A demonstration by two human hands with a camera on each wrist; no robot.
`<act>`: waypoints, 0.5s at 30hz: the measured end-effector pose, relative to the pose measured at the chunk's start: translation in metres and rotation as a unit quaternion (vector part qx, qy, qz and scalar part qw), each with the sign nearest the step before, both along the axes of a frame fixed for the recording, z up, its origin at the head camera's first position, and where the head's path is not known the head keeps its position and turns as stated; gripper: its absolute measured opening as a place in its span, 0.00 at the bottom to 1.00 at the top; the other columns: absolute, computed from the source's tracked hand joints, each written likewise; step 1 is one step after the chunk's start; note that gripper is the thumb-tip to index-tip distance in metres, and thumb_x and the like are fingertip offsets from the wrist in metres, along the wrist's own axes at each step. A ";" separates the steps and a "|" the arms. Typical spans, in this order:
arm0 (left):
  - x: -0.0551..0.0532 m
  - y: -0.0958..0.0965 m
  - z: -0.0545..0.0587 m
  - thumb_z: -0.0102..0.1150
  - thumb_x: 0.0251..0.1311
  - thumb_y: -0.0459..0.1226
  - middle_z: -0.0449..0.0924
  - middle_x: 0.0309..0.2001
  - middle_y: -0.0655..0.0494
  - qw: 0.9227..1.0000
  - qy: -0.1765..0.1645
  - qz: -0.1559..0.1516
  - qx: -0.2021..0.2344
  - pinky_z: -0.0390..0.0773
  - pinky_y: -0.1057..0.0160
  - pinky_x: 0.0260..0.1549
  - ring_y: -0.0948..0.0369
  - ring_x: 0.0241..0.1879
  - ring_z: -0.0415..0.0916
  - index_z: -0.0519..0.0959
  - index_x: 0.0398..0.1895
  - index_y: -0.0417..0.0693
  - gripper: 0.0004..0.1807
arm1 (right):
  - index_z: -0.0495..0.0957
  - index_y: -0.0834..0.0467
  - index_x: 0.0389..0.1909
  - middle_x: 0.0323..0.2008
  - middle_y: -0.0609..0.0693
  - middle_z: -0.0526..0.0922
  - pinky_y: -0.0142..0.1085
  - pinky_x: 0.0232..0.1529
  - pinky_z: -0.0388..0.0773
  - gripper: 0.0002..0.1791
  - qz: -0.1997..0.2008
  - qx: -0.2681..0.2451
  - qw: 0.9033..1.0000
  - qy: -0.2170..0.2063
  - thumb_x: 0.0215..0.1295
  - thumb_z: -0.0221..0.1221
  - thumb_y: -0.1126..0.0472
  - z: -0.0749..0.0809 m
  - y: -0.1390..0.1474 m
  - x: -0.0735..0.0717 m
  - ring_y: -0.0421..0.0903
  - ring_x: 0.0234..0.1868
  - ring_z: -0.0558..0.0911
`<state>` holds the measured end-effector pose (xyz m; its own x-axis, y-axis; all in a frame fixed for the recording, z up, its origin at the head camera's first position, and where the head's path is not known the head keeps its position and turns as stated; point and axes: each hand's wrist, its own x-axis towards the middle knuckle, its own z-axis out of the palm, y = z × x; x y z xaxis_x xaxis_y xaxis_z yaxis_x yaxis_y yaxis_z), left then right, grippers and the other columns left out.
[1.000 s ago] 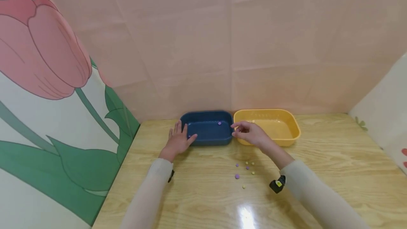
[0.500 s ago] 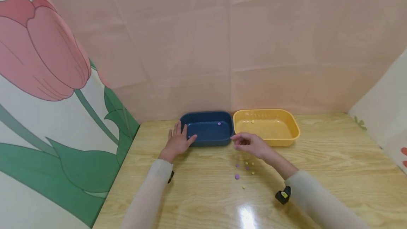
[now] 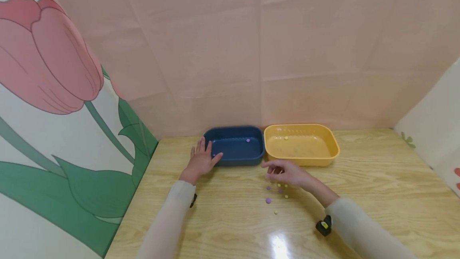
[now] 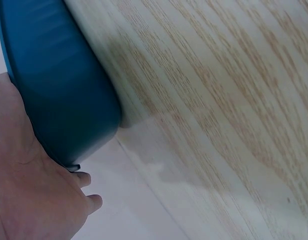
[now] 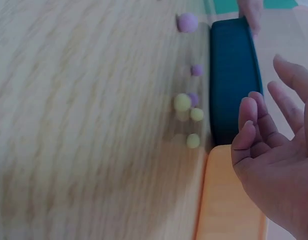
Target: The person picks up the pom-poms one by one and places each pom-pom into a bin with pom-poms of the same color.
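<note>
My left hand (image 3: 201, 161) rests with spread fingers on the left end of a dark blue tray (image 3: 237, 162). The left wrist view shows the same hand (image 4: 36, 180) against that tray's outer wall (image 4: 69, 80). Over the table in front of the trays hovers my right hand (image 3: 285, 173), fingers loosely bent, with nothing visible between them. Just below it lie several small purple and pale yellow balls, among them a larger purple ball (image 3: 268, 200) and a yellow ball (image 3: 275, 212). From the right wrist, the right hand (image 5: 279, 145) appears apart from the yellow balls (image 5: 182, 102).
A yellow tray (image 3: 305, 160) stands right beside the blue one, with a yellow ball (image 3: 286, 138) inside. Purple balls lie in the blue tray, one of them (image 3: 248, 140) toward its right. Behind both trays rises a pink cloth (image 3: 258, 71). The wooden table (image 3: 223, 219) extends nearer.
My right hand has drawn back from between the two trays toward the balls on the table, uncovering the yellow ball in the yellow tray. My left hand has stayed put.
</note>
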<state>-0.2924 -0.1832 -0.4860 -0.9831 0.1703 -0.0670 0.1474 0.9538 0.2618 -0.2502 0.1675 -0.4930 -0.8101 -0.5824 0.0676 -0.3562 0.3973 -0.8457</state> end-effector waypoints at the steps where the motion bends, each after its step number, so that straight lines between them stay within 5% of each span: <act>1: 0.000 0.000 0.000 0.31 0.73 0.68 0.26 0.81 0.41 1.000 -0.001 0.000 0.003 0.33 0.40 0.75 0.45 0.81 0.27 0.44 0.82 0.43 0.49 | 0.79 0.64 0.60 0.38 0.51 0.82 0.31 0.37 0.76 0.23 0.007 0.005 1.000 0.001 0.68 0.66 0.57 -0.002 0.001 0.000 0.45 0.37 0.78; 11: 0.002 0.001 0.001 0.31 0.73 0.67 0.28 0.81 0.39 1.000 0.006 -0.001 0.002 0.37 0.38 0.75 0.44 0.81 0.30 0.45 0.82 0.42 0.48 | 0.80 0.60 0.60 0.41 0.53 0.82 0.33 0.40 0.77 0.26 0.025 0.056 0.998 -0.030 0.63 0.70 0.55 -0.013 0.006 -0.002 0.48 0.39 0.78; 15: 0.002 0.001 0.002 0.32 0.73 0.67 0.29 0.81 0.39 1.000 0.006 -0.001 0.005 0.38 0.38 0.75 0.44 0.81 0.29 0.45 0.82 0.42 0.48 | 0.82 0.59 0.58 0.44 0.55 0.83 0.33 0.44 0.76 0.24 0.033 0.081 0.996 -0.004 0.63 0.70 0.54 -0.016 0.007 -0.003 0.51 0.44 0.78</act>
